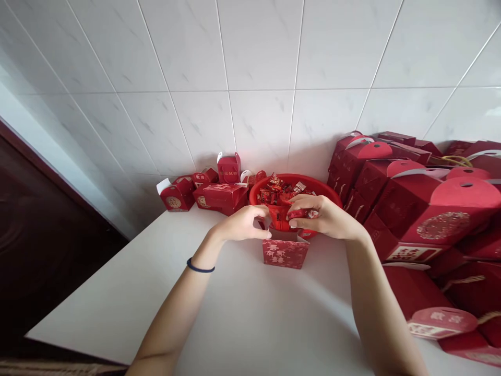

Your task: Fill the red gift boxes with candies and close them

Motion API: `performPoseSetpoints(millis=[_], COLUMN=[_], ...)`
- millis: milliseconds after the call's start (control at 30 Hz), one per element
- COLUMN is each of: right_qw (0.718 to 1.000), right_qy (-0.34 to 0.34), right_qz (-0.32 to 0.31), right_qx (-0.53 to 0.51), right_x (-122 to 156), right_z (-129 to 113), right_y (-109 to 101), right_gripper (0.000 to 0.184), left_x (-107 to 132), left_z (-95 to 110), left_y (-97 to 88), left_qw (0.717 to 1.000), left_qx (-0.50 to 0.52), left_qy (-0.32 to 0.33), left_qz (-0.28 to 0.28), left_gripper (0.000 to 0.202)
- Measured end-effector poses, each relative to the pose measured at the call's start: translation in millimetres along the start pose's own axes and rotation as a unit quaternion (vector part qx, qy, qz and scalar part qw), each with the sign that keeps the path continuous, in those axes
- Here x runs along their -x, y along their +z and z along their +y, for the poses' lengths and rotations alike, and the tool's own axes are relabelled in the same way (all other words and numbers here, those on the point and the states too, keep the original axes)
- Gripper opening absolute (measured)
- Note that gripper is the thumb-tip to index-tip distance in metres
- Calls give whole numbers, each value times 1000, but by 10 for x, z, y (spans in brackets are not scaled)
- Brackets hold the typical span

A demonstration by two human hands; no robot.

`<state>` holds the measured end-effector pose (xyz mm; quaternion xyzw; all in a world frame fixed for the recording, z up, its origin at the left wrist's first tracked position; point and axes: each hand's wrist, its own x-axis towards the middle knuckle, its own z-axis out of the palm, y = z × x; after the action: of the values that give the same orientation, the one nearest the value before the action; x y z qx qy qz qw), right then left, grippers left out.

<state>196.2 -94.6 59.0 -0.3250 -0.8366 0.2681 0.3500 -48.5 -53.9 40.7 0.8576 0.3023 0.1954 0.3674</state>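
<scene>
A small red gift box (285, 255) with pale printed characters stands upright on the white table, its top open toward me. My left hand (252, 223) is closed at the box's upper left edge, thumb on the front rim and fingers curled over the side. Above the opening's right side, my right hand (324, 216) pinches a red-wrapped candy (298, 213). Right behind the box sits a round red basin (335, 196) with many small red-wrapped candies (270, 194) in it. Part of the basin is hidden by my hands and the box.
Several small red boxes (226, 196) stand along the tiled wall at the back left. On the right, large red gift boxes (442, 209) with handles are piled high, close to my right forearm. The white table (117, 292) ends at a slanting edge on the left.
</scene>
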Motion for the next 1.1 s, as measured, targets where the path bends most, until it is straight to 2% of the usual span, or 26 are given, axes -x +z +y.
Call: performPoseSetpoints(millis=[100, 233, 300, 433, 633, 733, 867, 1000, 1100], right_qw=[1000, 994, 993, 996, 998, 996, 991, 988, 984], right_qy=[25, 74, 83, 58, 47, 47, 60, 102, 134], right_qz=[-4, 44, 41, 41, 24, 62, 110, 97, 82], right_qx=[-9, -65, -72, -47, 26, 34, 47, 65, 81], right_x=[-2, 32, 42, 20, -58, -43, 52, 179, 283], right_z=[33, -1, -36, -92, -39, -22, -54, -51, 11], right_y=[4, -1, 2, 41, 148, 123, -12, -100, -64], right_gripper=[21, 26, 28, 26, 20, 22, 29, 38, 42], left_x=[-32, -60, -64, -65, -76, -71, -62, -90, -113], left_z=[-110, -209, -230, -235, -247, -233, -205, -227, -250], left_y=[-4, 5, 12, 26, 34, 29, 34, 80, 120], left_qw=[998, 996, 996, 994, 993, 993, 993, 997, 998], left_qx=[53, 83, 91, 107, 115, 116, 109, 82, 51], left_qy=[-2, -7, -9, -7, 5, 3, -4, 0, 27], left_qz=[-17, -14, -13, -26, -34, -36, -42, -12, 26], left_gripper=[33, 47, 48, 46, 46, 45, 46, 54, 55])
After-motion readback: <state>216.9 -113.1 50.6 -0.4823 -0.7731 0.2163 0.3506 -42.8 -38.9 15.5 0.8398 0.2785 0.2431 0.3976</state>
